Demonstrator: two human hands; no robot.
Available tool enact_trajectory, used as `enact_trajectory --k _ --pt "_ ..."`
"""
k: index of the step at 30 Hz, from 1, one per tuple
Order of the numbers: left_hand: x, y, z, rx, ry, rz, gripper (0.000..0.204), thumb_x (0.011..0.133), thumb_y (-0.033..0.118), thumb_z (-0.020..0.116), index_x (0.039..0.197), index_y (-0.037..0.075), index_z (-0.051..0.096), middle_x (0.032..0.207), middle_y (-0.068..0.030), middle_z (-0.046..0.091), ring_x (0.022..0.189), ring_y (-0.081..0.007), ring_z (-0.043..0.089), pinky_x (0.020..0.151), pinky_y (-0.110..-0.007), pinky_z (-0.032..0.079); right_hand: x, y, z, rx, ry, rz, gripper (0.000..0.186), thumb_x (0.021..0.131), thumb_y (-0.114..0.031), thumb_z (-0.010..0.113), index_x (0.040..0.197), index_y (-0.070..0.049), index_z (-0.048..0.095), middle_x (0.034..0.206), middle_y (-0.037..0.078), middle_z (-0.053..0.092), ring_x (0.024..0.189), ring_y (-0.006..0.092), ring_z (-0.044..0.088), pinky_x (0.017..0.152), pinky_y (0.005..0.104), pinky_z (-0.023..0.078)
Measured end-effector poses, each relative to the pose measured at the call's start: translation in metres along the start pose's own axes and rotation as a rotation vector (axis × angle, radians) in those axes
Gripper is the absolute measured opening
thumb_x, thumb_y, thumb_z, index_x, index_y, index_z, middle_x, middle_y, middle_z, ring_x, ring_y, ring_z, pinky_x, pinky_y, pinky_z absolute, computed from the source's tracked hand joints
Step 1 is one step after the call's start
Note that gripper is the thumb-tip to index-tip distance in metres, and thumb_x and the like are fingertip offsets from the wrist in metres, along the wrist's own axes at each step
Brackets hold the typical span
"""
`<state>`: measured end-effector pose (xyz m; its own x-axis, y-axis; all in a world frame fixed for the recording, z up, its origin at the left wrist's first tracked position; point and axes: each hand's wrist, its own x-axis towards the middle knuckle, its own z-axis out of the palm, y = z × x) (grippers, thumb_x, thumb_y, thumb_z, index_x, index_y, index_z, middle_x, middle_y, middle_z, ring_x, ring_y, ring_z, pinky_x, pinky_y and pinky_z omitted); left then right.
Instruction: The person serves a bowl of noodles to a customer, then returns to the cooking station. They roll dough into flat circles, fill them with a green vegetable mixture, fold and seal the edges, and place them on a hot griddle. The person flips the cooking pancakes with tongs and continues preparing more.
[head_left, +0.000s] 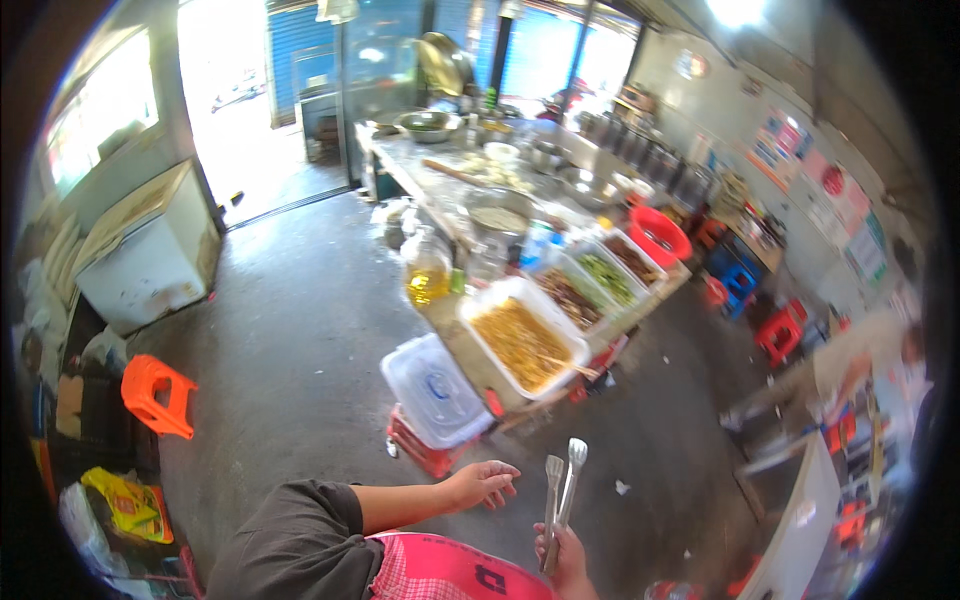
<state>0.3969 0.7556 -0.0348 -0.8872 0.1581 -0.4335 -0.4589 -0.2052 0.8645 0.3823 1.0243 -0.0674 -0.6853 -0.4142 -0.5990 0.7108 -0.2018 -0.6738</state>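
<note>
My left hand (482,485) reaches out over the floor with loosely bent fingers apart, holding nothing. My right hand (562,555) grips a pair of metal tongs (574,461), tips upward and apart, beside my pink apron (460,570). Beyond both hands, a white tub of yellow food (515,330), with what look like wooden sticks in it, sits at the near end of the worktable (448,325). Behind it stand tubs of green and brown food (605,275). A lidded plastic container (425,390) rests lower, on a red support, and an oil jug (427,278) stands at the table's edge.
A white chest freezer (145,250) and orange stool (158,395) are at left, with a doorway (225,100) behind. Steel pots, bowls and a red basin (670,235) crowd the table. At right are red and blue stools (775,335), a blurred person (850,360) and a pale board (800,510).
</note>
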Motion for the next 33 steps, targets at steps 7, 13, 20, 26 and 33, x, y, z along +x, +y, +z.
enact_trajectory --k 7,13,20,26,33 --pt "-0.147 -0.042 -0.285 -0.187 0.517 0.173 0.035 0.098 0.021 0.049 0.127 0.001 0.053 0.101 -0.0080 0.066 0.080 -0.0134 0.062 0.069 -0.028 0.052 0.127 0.044 0.285 -0.266 -0.396 0.227 0.030 0.093 -0.020 0.057 0.113 0.003 0.053 0.090 0.012 0.062 0.069 0.0155 0.059 0.056 0.0262 0.050" --pt "-0.268 -0.094 -0.438 -0.319 0.968 0.179 0.034 0.095 0.018 0.051 0.125 0.002 0.054 0.099 -0.0089 0.067 0.077 -0.0129 0.062 0.067 -0.027 0.052 0.215 0.094 0.468 -0.524 -0.589 0.484 0.040 0.093 -0.022 0.060 0.129 -0.006 0.051 0.096 0.006 0.063 0.071 0.0087 0.058 0.057 0.0221 0.049" --pt "-0.203 -0.029 -0.525 -0.268 0.701 0.242 0.035 0.097 0.019 0.052 0.127 0.001 0.053 0.104 -0.0097 0.066 0.083 -0.0143 0.063 0.072 -0.029 0.053 0.296 0.092 0.595 -0.540 -0.569 0.434 0.024 0.092 -0.019 0.059 0.108 -0.002 0.053 0.086 0.005 0.061 0.062 0.0096 0.058 0.059 0.0241 0.052" --pt "-0.167 -0.065 -0.671 0.158 0.839 -0.035 0.036 0.091 0.023 0.059 0.120 0.001 0.061 0.105 -0.0119 0.069 0.090 -0.0172 0.065 0.079 -0.031 0.052 0.413 0.058 0.691 -0.654 -0.751 0.295 0.039 0.088 -0.019 0.064 0.120 -0.001 0.050 0.098 0.008 0.063 0.072 0.0099 0.059 0.060 0.0240 0.051" --pt "-0.331 -0.215 -0.757 0.057 1.202 -0.862 0.021 0.086 0.027 0.057 0.093 0.008 0.064 0.066 -0.0115 0.061 0.058 -0.0258 0.062 0.051 -0.040 0.048 0.521 0.023 0.817 -0.637 -0.810 0.252 0.057 0.084 -0.029 0.069 0.132 -0.008 0.045 0.079 0.000 0.058 0.064 0.0067 0.054 0.051 0.0213 0.042"
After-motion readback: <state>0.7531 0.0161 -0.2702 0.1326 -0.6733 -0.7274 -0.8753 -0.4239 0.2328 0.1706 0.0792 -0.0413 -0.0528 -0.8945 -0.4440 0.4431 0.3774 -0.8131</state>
